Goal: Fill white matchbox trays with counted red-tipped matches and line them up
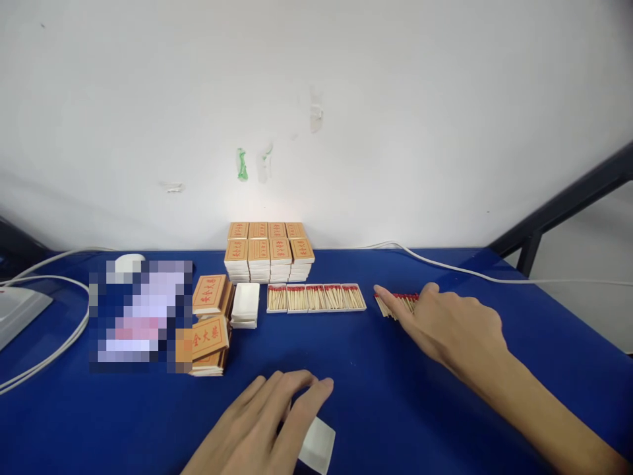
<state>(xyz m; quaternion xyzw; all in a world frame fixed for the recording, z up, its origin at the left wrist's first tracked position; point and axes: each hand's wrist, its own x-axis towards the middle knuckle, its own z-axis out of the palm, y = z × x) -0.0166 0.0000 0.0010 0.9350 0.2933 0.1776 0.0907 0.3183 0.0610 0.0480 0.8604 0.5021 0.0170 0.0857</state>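
Five white matchbox trays [316, 309] are set side by side in one row, each packed with red-headed matches; this row is the landmark. In every tray the long axis of the matches is pointed roughly toward the wall [420, 165], heads at the far end. Right of the row, a loose bunch of matches [407, 302], too crowded to be counted, is laid on the blue tabletop [376, 422], heads likewise wallward. This bunch is straddled by the thumb and a finger of the right hand [457, 333]; whether it is gripped cannot be told. In front of the row, one white tray [319, 447] is partly covered by the left hand [270, 422], its fingers curved; any grip is hidden. Behind the row, stacked matchboxes [279, 250] are topped by eight.
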